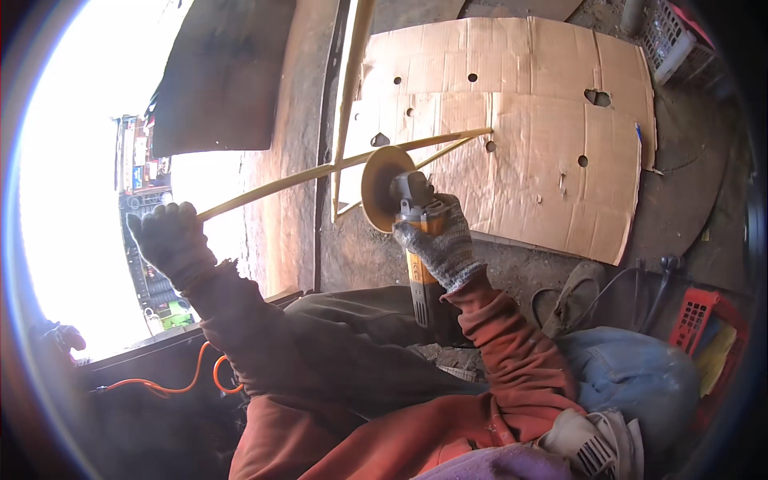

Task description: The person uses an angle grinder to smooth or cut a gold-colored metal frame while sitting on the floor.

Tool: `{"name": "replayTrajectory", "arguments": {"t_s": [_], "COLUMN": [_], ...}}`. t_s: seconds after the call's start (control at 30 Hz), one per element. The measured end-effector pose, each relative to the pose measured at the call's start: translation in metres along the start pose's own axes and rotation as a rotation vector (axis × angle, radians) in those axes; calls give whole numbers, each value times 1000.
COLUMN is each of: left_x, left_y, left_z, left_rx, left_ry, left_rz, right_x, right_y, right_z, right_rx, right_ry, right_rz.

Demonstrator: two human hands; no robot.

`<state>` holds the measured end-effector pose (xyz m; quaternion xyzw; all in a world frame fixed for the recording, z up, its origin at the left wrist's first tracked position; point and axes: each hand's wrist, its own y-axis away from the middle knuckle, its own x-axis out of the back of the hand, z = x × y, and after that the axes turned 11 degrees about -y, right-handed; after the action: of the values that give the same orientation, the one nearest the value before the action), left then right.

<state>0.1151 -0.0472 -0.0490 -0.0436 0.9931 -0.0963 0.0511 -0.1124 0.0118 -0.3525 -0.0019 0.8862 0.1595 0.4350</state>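
Observation:
My left hand (170, 240), in a grey knit glove, is closed around the near end of a thin yellowish bar (272, 189). The bar slants up and right over the cardboard and crosses an upright yellowish bar (348, 88); how they join is hard to see. A shorter thin bar runs below it. My right hand (448, 244), gloved too, grips the body of a yellow and grey angle grinder (421, 280). Its brown round disc (382, 188) faces left, overlapping the slanted bar in view; whether they touch, I cannot tell.
A large cardboard sheet (544, 168) with holes lies on the floor ahead. A dark panel (220, 80) hangs by the bright opening at left. An orange cable (164, 388) curls at lower left. On the right are a red crate (694, 310), a grey crate (668, 36) and a sandal (580, 292).

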Motion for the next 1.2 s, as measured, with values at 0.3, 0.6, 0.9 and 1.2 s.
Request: {"name": "replayTrajectory", "arguments": {"t_s": [0.3,0.6,0.9,1.2], "left_x": [-14,1,4,-42], "left_y": [-9,-11,-15,-27], "left_z": [-2,-17,-24,-19], "left_rx": [84,21,-42,37], "left_ry": [218,-79,-97,40], "left_rz": [48,-8,141,206], "right_x": [6,23,39,72], "right_y": [-5,-21,-43,-60], "right_z": [-21,-10,-3,-9], "right_rx": [-108,-63,-58,-135], "right_ry": [-65,-93,-179,-106], "right_rz": [48,75,234,370]}}
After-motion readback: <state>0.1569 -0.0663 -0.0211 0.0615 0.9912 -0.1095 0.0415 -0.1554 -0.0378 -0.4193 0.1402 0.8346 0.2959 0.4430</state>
